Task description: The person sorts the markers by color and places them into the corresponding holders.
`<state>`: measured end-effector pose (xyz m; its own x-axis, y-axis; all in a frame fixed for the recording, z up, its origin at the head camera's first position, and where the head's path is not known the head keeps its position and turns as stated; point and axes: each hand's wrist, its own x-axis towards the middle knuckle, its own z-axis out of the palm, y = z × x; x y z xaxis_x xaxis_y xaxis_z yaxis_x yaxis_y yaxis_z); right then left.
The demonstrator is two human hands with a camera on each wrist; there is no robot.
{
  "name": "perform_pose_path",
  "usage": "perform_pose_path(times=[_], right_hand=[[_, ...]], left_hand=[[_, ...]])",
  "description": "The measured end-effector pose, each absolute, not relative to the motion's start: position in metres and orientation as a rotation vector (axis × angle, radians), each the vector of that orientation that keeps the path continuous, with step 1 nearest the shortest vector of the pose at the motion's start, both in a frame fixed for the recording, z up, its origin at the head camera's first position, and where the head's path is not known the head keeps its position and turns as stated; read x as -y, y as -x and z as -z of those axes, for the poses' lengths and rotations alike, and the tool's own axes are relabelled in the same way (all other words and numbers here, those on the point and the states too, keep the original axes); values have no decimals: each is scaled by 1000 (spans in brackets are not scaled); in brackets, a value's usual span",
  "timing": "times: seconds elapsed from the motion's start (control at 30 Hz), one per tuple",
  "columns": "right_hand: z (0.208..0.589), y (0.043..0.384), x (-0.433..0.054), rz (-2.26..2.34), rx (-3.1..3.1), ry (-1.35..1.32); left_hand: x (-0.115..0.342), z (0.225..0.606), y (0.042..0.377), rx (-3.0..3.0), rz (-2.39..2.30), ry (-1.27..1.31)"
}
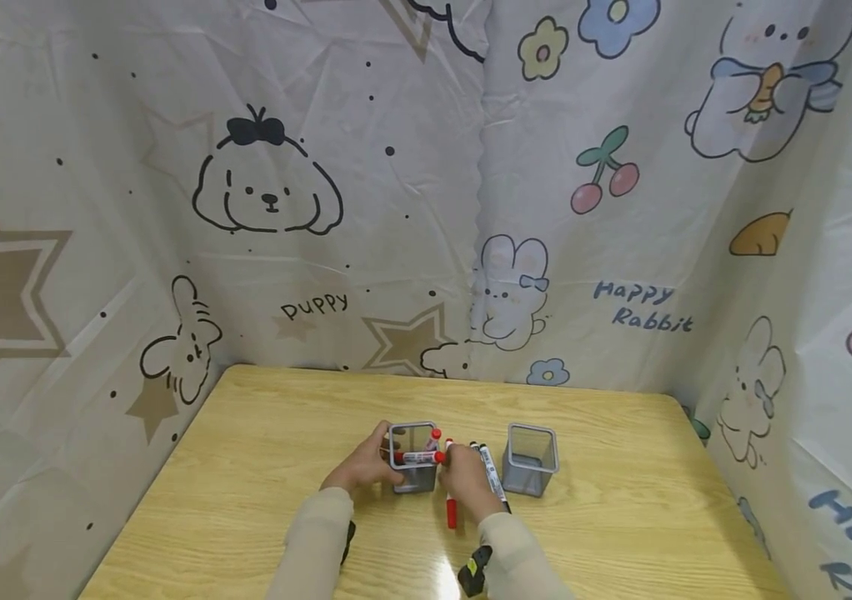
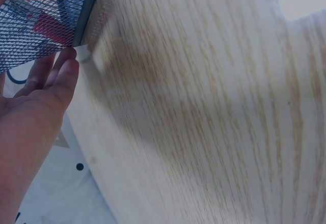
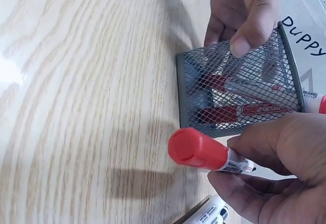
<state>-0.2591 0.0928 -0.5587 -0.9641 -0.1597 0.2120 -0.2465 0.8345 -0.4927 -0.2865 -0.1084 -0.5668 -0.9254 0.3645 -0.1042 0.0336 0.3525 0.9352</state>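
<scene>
A grey mesh pen holder (image 1: 415,481) stands on the table with red-capped whiteboard markers (image 1: 420,457) inside. My left hand (image 1: 363,463) holds its left side, thumb in front and fingers behind; in the right wrist view that thumb presses the mesh wall (image 3: 254,68). Just right of this holder, my right hand (image 1: 468,482) pinches a red whiteboard marker (image 1: 452,513) between thumb and fingers. Its red end (image 3: 196,148) points toward the tabletop in the right wrist view. The left wrist view catches the left hand (image 2: 38,102) against the mesh.
Beside the right hand lie black-capped whiteboard markers (image 1: 492,472), partly hidden by it. A second mesh pen holder (image 1: 530,481) stands to their right. The wooden table (image 1: 261,433) is bordered by printed cloth (image 1: 396,250) at the back and sides.
</scene>
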Motion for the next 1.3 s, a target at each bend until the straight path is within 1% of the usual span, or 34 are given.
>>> perform_pose_path(times=[0.1,0.33,0.67,0.97,1.3], right_hand=[[555,257,-94,-915,2833,-281],[552,247,-99,-1218,2695,-100],[546,242,-104,-1687,2476,16],[531,238,-110,-1881,2339,3],[509,230,-109,-1862,2234,-4]], left_hand=[[109,568,288,-2323,-1599,-346],[110,572,288,-2307,-1609,-356],[109,569,287,-2314,-1596,-335],[108,568,286,-2325,-1594,-325],[108,569,285,-2307,-1609,-331]])
